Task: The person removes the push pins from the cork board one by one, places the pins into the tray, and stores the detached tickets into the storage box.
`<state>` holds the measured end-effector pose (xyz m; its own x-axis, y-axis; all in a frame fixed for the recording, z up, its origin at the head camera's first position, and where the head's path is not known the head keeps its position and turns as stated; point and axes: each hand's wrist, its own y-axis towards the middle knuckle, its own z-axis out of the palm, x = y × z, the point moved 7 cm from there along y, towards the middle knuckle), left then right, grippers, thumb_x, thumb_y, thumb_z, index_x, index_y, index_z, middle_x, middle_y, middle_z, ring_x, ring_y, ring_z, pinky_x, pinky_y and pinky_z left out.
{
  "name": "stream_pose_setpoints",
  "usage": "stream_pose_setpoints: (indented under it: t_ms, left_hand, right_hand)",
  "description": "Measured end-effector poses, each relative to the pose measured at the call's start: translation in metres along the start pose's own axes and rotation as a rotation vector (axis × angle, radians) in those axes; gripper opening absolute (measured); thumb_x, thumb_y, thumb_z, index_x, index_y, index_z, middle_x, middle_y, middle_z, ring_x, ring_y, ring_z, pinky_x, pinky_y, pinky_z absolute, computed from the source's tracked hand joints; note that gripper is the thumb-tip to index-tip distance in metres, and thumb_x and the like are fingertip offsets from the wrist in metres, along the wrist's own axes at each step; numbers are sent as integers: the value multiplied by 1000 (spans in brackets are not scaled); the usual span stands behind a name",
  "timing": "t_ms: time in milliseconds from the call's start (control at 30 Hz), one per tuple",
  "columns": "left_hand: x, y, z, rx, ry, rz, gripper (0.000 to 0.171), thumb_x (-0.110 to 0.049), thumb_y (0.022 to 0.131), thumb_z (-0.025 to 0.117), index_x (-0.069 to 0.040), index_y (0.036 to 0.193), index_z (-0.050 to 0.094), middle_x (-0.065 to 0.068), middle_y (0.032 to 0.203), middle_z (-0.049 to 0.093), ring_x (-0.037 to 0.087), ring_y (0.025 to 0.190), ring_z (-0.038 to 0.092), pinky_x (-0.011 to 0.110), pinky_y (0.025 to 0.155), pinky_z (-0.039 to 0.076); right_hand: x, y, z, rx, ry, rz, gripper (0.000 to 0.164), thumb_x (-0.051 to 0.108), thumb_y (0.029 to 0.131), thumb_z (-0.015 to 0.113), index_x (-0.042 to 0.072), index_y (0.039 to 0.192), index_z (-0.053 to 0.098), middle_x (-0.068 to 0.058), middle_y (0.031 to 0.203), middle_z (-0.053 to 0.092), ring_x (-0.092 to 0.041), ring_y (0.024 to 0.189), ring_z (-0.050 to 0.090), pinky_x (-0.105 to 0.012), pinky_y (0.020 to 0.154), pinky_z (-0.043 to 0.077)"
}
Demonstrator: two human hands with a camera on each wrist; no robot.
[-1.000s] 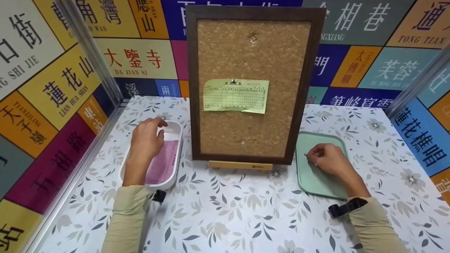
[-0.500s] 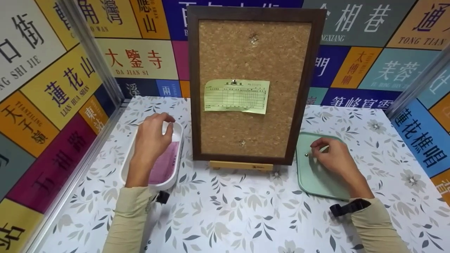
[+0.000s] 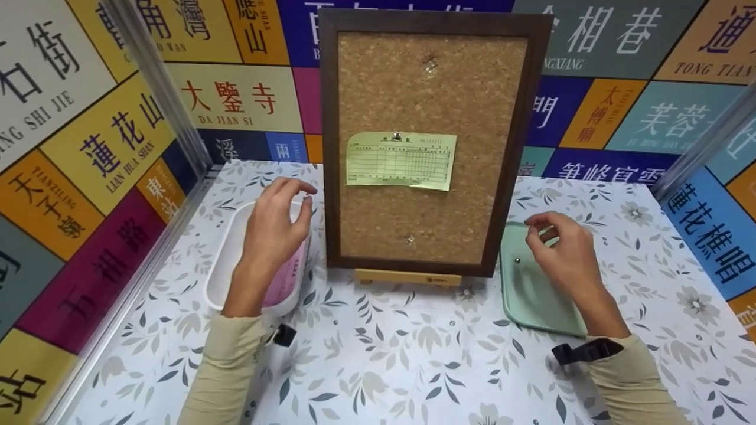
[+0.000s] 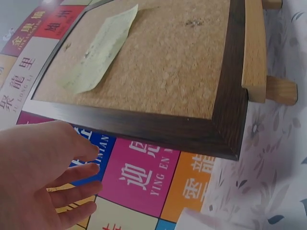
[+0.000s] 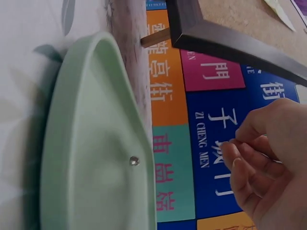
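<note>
On the green tray [image 3: 540, 310], a pin [image 3: 517, 260] is seen near the right hand [image 3: 564, 254], narrowly bunched, any hold untellable; by the white box [image 3: 230, 260], the left hand [image 3: 274, 227] is loosely spread.

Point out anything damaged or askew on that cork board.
The cork board has a rough patch near the top and another near the bottom, possibly wear, since the surrounding cork looks even. The yellow-green slip curls at its edges instead of lying flat.
</note>
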<state>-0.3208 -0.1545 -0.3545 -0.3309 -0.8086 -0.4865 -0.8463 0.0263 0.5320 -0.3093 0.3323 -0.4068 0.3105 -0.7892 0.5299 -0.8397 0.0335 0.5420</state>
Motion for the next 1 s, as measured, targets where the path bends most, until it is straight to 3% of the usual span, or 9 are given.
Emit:
stream_pose_setpoints:
  t_ms: [133, 367, 667, 800, 1000]
  left_hand:
    - [-12, -1, -3, -67, -37, 65, 16, -14, 94, 64, -22, 106, 71, -3, 114, 65, 18, 115, 62, 39, 96, 52]
    - [-24, -2, -2, -122, -90, 100, 14, -16, 94, 66, -20, 107, 70, 0, 127, 62, 18, 120, 60, 39, 101, 50]
    - [-31, -4, 7, -108, -119, 89, 18, -28, 95, 66, -23, 113, 68, 0, 140, 55, 16, 131, 54, 39, 108, 47]
    - [-35, 0, 8, -122, -135, 103, 22, -29, 95, 67, -22, 116, 67, 1, 143, 54, 17, 134, 52, 40, 109, 46]
    - [-45, 11, 7, -164, -164, 149, 29, -31, 94, 67, -20, 121, 64, 4, 146, 50, 18, 137, 48, 41, 109, 45]
  right_hand:
    - [19, 3, -7, -70, 47, -49, 13, 16, 92, 65, 17, 101, 74, 5, 92, 72, 1, 69, 62, -7, 59, 45]
    - [57, 7, -10, -126, 122, -124, 14, 18, 93, 67, 17, 105, 74, 4, 91, 73, -3, 70, 63, -14, 58, 49]
    - [86, 15, -17, -255, 179, -130, 16, 21, 92, 69, 17, 108, 74, 4, 81, 71, -4, 69, 62, -14, 59, 47]
    - [105, 21, -13, -254, 221, -179, 16, 16, 91, 71, 15, 106, 74, 4, 82, 72, -6, 70, 63, -14, 59, 47]
    - [156, 29, -8, -214, 264, -271, 14, 1, 88, 70, 3, 102, 72, -7, 81, 71, -14, 67, 63, -18, 57, 49]
